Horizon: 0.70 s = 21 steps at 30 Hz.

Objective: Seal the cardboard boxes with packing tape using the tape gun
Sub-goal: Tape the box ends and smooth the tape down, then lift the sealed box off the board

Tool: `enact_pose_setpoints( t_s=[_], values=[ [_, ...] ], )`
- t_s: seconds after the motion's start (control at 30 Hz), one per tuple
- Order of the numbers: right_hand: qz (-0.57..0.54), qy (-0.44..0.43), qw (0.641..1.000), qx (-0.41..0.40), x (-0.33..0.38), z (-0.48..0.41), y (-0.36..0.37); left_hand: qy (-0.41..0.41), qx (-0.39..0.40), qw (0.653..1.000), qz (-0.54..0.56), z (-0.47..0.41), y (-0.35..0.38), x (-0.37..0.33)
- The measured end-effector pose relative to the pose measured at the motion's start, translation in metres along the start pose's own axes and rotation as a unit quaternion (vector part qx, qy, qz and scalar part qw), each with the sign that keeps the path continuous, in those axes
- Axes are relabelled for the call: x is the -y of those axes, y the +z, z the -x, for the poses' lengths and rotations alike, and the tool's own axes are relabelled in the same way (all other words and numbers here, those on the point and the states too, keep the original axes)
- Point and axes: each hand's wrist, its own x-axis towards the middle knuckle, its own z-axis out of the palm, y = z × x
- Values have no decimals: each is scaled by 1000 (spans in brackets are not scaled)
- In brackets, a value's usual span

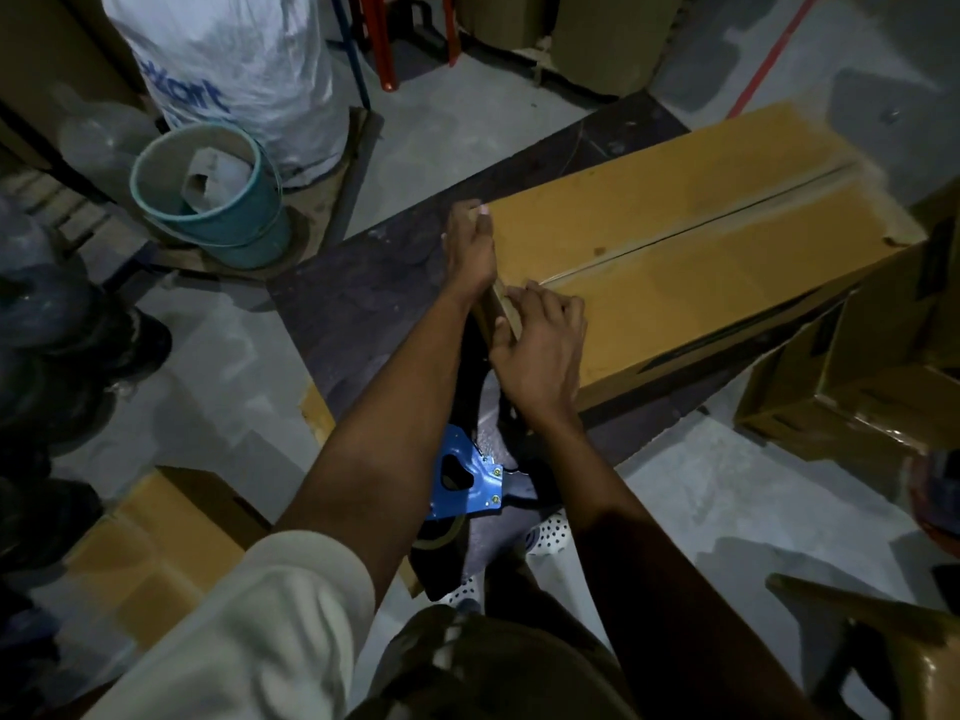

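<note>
A long brown cardboard box (691, 252) lies on a dark mat, its top seam covered by clear tape running lengthwise. My left hand (470, 246) holds the box's near left corner, fingers curled over the top edge. My right hand (540, 345) lies over the near end of the box where the tape comes down, fingers spread on the top and thumb against the end face. The blue tape gun (467, 483) lies below, near my feet, in neither hand.
A teal bucket (208, 200) and a white sack (239, 59) stand at the back left. More cardboard boxes sit at the right (852, 387) and lower left (150, 543). Dark bags line the left edge. A brown chair (883, 652) is at the lower right.
</note>
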Motion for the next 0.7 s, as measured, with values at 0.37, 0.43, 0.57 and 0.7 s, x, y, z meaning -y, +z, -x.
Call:
enact_pose_setpoints(
  t_s=[0.37, 0.43, 0.57, 0.7],
  values=[
    [-129, 28, 972, -196, -3, 50, -27, -92, -11, 995, 46, 6, -2, 0],
    [-188, 121, 950, -218, -18, 76, -35, -104, -50, 993, 19, 14, -3, 5],
    [-216, 271, 906, -243, -47, 93, -45, -108, -115, 987, 17, 60, -2, 1],
    [-189, 313, 891, -268, -64, 102, -59, -116, -140, 979, 95, 131, 10, 18]
  ],
)
